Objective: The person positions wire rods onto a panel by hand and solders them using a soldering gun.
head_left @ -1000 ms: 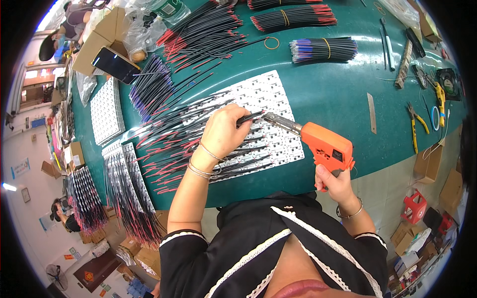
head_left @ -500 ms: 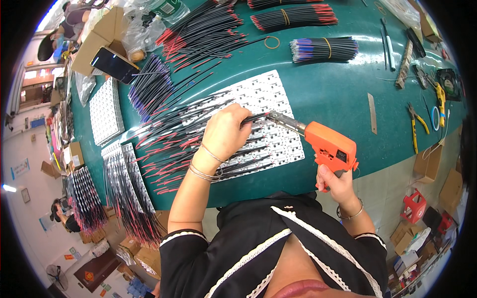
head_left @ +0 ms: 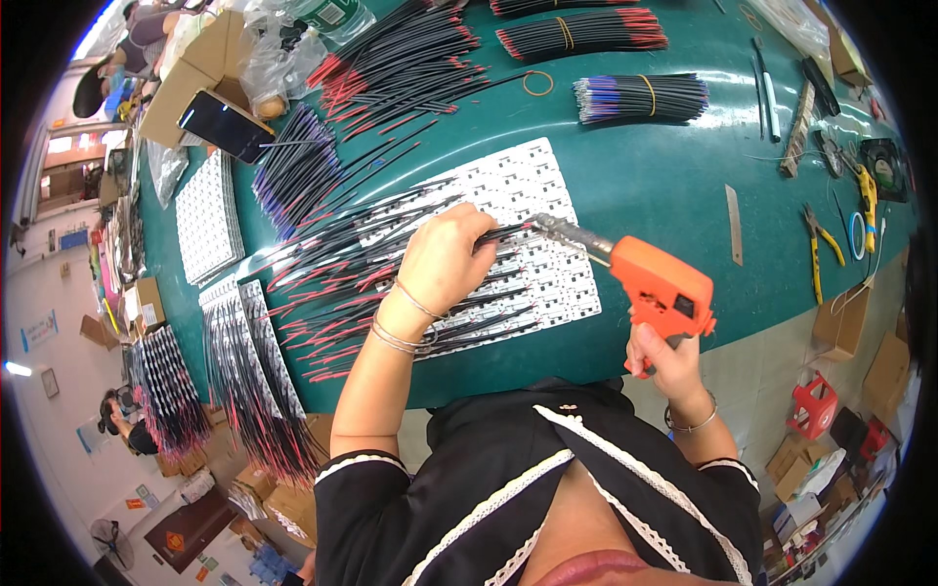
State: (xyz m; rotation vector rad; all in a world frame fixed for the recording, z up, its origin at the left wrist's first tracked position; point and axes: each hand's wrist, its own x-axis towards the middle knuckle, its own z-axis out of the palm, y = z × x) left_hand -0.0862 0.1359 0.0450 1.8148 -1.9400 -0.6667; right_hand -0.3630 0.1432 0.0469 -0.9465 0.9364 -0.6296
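Note:
My right hand is wrapped round the grip of an orange soldering gun, whose metal tip points left. My left hand pinches a black wire over a white circuit board panel. The wire's far end lies close to the gun's tip; whether they touch is too small to tell. Rows of black wires with red ends spread leftward from the panel, some passing under my left hand and wrist.
Loose black-and-red wires and a banded bundle with purple ends lie at the back. A phone leans against a cardboard box at the far left. To the right are a steel ruler and yellow-handled pliers.
My right hand has drawn the soldering gun slightly to the right. The left hand stays in place with the wire.

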